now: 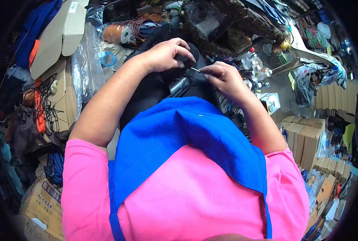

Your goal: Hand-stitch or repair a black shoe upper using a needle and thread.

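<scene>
A dark black piece (194,53) with a rounded edge stands over my knees. My left hand (169,54) is closed over its near-left side, fingers bent, and part of what it grips is hidden. Between the thumb and fingers of my right hand (224,79) is a thin, shiny metal tool (195,70), perhaps a needle or a slim blade. Its tip points left toward the black piece, below my left fingertips. Just beneath lies a glossy black curved part (179,86), close to the blue apron (175,116) on my lap.
To the left are a spool of orange cord (117,33), clear plastic bags (86,60) and flattened cardboard (62,36). Several small bottles (256,70) stand to the right, near a metal can (270,102). Stacked cardboard boxes (305,138) sit farther right.
</scene>
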`<state>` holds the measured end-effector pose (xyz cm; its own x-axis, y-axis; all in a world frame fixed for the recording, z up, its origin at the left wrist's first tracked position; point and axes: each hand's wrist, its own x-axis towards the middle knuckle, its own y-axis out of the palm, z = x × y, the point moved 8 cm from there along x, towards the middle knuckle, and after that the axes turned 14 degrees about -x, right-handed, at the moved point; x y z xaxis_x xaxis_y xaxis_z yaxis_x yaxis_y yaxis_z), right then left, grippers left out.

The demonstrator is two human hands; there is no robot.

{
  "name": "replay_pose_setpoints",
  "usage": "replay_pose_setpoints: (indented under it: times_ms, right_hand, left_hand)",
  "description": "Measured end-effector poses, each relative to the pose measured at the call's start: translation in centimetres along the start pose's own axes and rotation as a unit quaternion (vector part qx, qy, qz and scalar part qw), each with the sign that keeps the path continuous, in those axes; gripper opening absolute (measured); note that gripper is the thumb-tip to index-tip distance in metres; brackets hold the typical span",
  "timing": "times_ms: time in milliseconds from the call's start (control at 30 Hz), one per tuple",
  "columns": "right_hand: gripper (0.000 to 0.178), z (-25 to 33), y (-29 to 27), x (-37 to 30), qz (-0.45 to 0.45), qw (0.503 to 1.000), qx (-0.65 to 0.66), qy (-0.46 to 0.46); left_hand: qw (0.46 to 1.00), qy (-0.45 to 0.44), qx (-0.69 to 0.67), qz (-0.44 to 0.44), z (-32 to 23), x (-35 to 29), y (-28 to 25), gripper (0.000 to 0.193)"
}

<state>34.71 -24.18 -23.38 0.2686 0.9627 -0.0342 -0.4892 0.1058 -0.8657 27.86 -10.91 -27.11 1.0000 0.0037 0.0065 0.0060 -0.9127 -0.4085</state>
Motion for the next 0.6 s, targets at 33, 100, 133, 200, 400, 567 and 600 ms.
replay_pose_setpoints:
  times_ms: [33, 100, 133, 200, 400, 567, 600]
  right_hand:
    - [0.021, 0.0, 0.5, 0.2, 0.025, 0.999, -0.025, -0.001]
    - [0.022, -0.1, 0.7, 0.2, 0.029, 0.999, -0.034, 0.002]
    - [0.023, -0.1, 0.9, 0.2, 0.033, 0.999, -0.042, 0.002]
    - [0.023, 0.3, 0.7, 0.4, 0.04, 0.997, -0.06, 0.002]
    - [0.023, 0.9, 0.7, 0.9, 0.05, 0.995, -0.084, 0.006]
    - [0.021, 2.8, 0.6, 0.7, 0.017, 0.988, -0.151, -0.003]
    - [0.021, 3.3, 0.8, 0.5, 0.004, 0.985, -0.174, -0.016]
  left_hand:
    - [1.0, 0.0, -0.001, 0.001, 0.0, -0.1, -0.1, 0.04]
    - [0.999, 0.003, 0.039, 0.002, 0.0, -0.3, -0.2, 0.042]
    - [0.999, 0.002, 0.038, 0.002, 0.0, -0.4, -0.1, 0.042]
    - [0.999, -0.011, 0.027, -0.014, 0.1, -0.6, -0.3, 0.044]
    - [0.999, -0.007, 0.016, -0.03, 0.5, -0.6, -0.2, 0.043]
    - [0.999, -0.005, 0.013, -0.038, 0.3, -0.8, -0.2, 0.043]
    - [0.999, -0.005, 0.011, -0.04, 0.4, -0.9, -0.3, 0.043]
